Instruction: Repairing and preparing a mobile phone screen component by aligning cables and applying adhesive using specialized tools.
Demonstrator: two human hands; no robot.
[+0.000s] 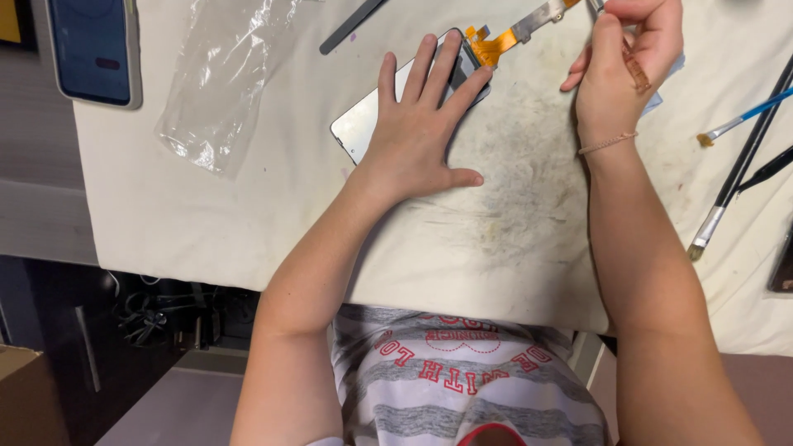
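My left hand [417, 124] lies flat, fingers spread, pressing on a silver phone screen panel [357, 128] that rests on a stained white cloth [512, 215]. An orange flex cable [491, 48] with a metal end [541, 18] runs from the panel's top edge toward my right hand. My right hand [619, 70] is closed around a thin metal tool [595, 7] at the top edge of the view, its tip near the cable's metal end. A thin bracelet circles my right wrist.
A clear plastic bag [219, 78] lies at the left, with a phone [92, 49] beyond it. A dark flat tool [351, 26] lies at the top. Brushes, one with a blue handle [747, 114] and one with a black handle [735, 177], lie at the right.
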